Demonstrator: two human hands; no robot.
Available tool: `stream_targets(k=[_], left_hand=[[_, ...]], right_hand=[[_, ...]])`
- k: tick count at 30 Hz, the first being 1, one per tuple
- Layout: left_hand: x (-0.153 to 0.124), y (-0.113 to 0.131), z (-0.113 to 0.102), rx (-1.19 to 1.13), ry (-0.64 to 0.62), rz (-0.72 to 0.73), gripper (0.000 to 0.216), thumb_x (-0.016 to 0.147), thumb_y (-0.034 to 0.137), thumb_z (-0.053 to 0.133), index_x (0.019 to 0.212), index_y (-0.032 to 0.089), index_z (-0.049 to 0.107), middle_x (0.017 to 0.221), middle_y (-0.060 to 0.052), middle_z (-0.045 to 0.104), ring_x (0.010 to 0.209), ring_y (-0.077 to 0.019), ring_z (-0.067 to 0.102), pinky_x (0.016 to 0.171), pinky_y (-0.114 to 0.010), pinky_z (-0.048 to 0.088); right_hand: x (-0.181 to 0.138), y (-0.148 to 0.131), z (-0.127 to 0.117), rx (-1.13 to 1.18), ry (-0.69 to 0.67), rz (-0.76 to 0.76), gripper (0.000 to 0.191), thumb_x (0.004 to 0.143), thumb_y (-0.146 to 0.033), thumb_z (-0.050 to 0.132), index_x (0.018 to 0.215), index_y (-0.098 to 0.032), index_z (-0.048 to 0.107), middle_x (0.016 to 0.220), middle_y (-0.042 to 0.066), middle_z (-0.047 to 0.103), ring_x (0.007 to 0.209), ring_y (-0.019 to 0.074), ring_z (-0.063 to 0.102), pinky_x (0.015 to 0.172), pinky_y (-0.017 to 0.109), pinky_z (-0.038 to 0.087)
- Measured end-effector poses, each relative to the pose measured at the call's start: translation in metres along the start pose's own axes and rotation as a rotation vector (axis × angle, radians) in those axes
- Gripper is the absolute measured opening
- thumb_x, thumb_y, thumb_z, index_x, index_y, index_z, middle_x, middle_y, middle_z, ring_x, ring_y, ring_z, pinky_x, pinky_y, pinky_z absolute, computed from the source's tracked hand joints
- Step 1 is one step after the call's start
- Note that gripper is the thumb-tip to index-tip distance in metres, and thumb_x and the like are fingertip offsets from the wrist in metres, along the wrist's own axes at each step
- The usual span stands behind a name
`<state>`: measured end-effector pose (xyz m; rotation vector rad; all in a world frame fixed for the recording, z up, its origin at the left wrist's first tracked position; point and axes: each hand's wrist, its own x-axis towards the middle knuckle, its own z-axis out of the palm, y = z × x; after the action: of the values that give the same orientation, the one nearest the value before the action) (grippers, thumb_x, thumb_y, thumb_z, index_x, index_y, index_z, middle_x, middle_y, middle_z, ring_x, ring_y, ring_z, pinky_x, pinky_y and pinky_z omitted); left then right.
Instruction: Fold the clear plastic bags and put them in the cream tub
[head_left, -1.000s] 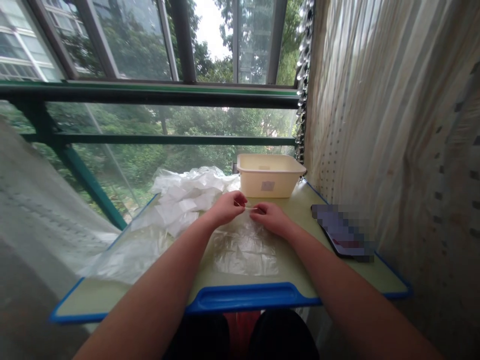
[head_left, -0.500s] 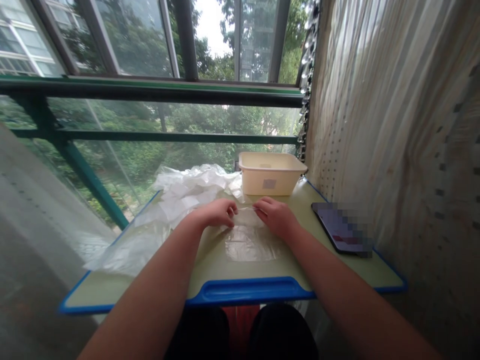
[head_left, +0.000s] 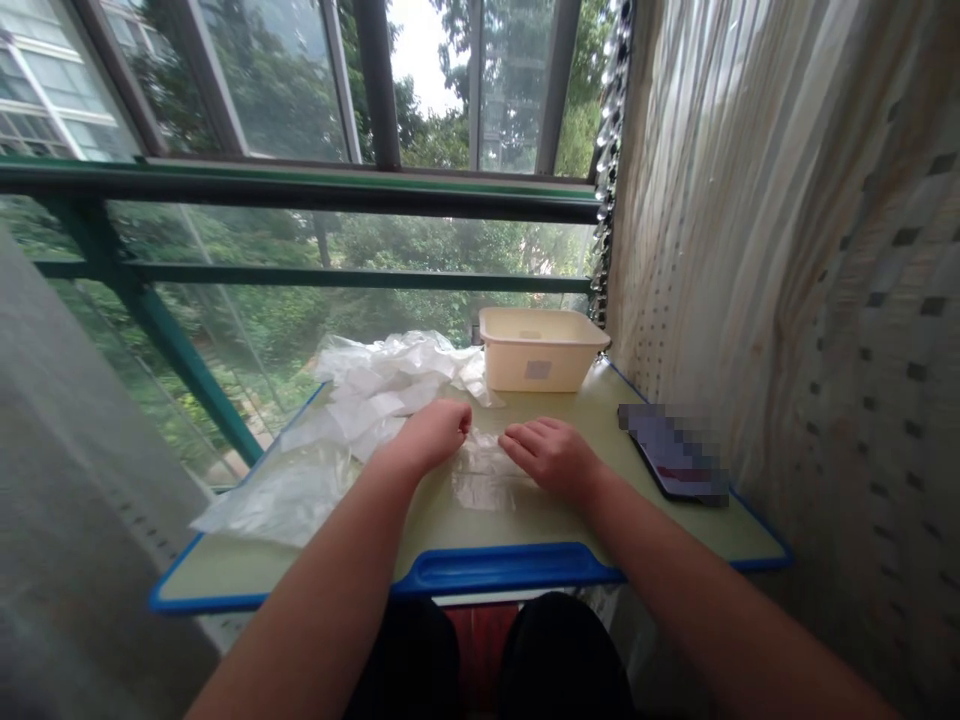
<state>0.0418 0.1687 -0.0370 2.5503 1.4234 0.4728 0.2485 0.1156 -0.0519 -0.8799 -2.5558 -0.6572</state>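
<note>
A clear plastic bag [head_left: 484,491] lies on the light green tabletop [head_left: 435,535], its upper part crumpled between my two hands. My left hand [head_left: 441,436] is closed at the bag's upper left, with its fingertips curled inward and partly hidden. From the other side my right hand [head_left: 551,455] grips the bag's upper right, fingers pressed together, with the thumb out of sight. Behind my left hand a heap of white and clear plastic bags [head_left: 375,405] spreads over the left of the table.
A cream plastic bin [head_left: 540,370] with a small label stands at the back of the table. On the right lies a phone [head_left: 671,455], its screen blurred. The table has a raised blue front edge [head_left: 510,568]. Curtains [head_left: 750,250] hang on the right; a railing and windows are ahead.
The clear bag's upper part has drawn down and bunched, so less of it lies flat. My right hand has come slightly lower, and my left fingers have curled tighter. The view has shifted slightly.
</note>
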Motion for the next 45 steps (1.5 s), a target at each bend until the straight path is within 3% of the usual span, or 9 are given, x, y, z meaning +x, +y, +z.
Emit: stream_targets(k=[4,7,10,14,18,22,28,40,45], left_hand=[[-0.03,-0.003,0.002,-0.015,0.02,-0.001,0.037,0.066,0.011,0.051,0.101,0.019,0.057,0.103,-0.007,0.059,0.088,-0.0209,0.057,0.079,-0.03,0.044],[-0.061,0.001,0.004,-0.09,0.139,0.063,0.051,0.068,0.006,0.045,0.116,0.019,0.05,0.117,-0.008,0.052,0.106,-0.0201,0.05,0.094,-0.03,0.038],[-0.09,0.01,0.01,-0.108,0.274,0.075,0.051,0.069,0.005,0.043,0.118,0.017,0.049,0.123,-0.009,0.048,0.116,-0.0207,0.043,0.101,-0.035,0.033],[-0.11,0.017,0.018,-0.098,0.267,0.179,0.045,0.072,0.01,0.047,0.115,0.022,0.053,0.127,-0.006,0.047,0.119,-0.0224,0.04,0.101,-0.039,0.034],[-0.111,0.021,0.02,-0.068,0.26,0.283,0.033,0.075,0.023,0.054,0.108,0.024,0.058,0.122,-0.004,0.053,0.119,-0.0248,0.04,0.1,-0.042,0.034],[-0.106,0.024,0.02,-0.058,0.306,0.291,0.033,0.073,0.039,0.06,0.102,0.021,0.061,0.111,-0.006,0.06,0.106,-0.0245,0.05,0.093,-0.041,0.039],[-0.102,0.024,0.023,0.049,0.313,0.326,0.015,0.082,0.023,0.051,0.09,0.022,0.064,0.098,-0.003,0.063,0.093,-0.0193,0.054,0.084,-0.036,0.042],[-0.108,0.025,0.022,0.048,0.381,0.356,0.016,0.083,0.017,0.048,0.084,0.02,0.064,0.091,-0.003,0.064,0.085,-0.0164,0.055,0.077,-0.032,0.044],[-0.111,0.022,0.023,0.088,0.401,0.346,0.016,0.082,0.014,0.049,0.083,0.02,0.064,0.091,-0.003,0.064,0.085,-0.017,0.055,0.077,-0.032,0.044]], right_hand=[[-0.001,-0.014,-0.008,-0.028,-0.043,-0.087,0.026,0.091,-0.018,0.033,0.099,-0.018,0.058,0.09,0.009,0.06,0.079,0.0159,0.052,0.069,0.03,0.036],[-0.006,-0.025,-0.014,0.017,-0.043,-0.115,0.024,0.091,-0.02,0.035,0.097,-0.019,0.058,0.086,0.008,0.06,0.078,0.0152,0.052,0.069,0.029,0.037],[-0.011,-0.032,-0.018,0.038,-0.019,-0.17,0.023,0.091,-0.021,0.035,0.094,-0.018,0.058,0.084,0.008,0.059,0.076,0.0147,0.052,0.07,0.029,0.038],[-0.015,-0.037,-0.018,0.007,0.007,-0.26,0.023,0.091,-0.019,0.034,0.089,-0.015,0.057,0.081,0.008,0.059,0.074,0.0145,0.052,0.069,0.03,0.038],[-0.015,-0.038,-0.015,-0.026,0.028,-0.198,0.02,0.09,-0.019,0.037,0.088,-0.015,0.056,0.082,0.007,0.059,0.077,0.015,0.052,0.071,0.029,0.038],[-0.015,-0.039,-0.011,-0.019,0.074,-0.087,0.017,0.088,-0.02,0.041,0.088,-0.016,0.056,0.083,0.007,0.06,0.077,0.0153,0.053,0.071,0.029,0.038],[-0.015,-0.042,-0.012,0.04,0.043,-0.072,0.017,0.088,-0.022,0.041,0.088,-0.016,0.057,0.085,0.006,0.061,0.079,0.0148,0.054,0.07,0.028,0.038],[-0.025,-0.037,-0.019,0.149,0.06,-0.09,0.023,0.085,-0.028,0.046,0.1,-0.015,0.057,0.095,0.009,0.062,0.087,0.0187,0.055,0.076,0.032,0.044],[-0.034,-0.042,-0.032,0.244,0.101,0.007,0.033,0.079,-0.033,0.052,0.106,-0.015,0.056,0.101,0.011,0.059,0.093,0.0217,0.053,0.082,0.038,0.043]])
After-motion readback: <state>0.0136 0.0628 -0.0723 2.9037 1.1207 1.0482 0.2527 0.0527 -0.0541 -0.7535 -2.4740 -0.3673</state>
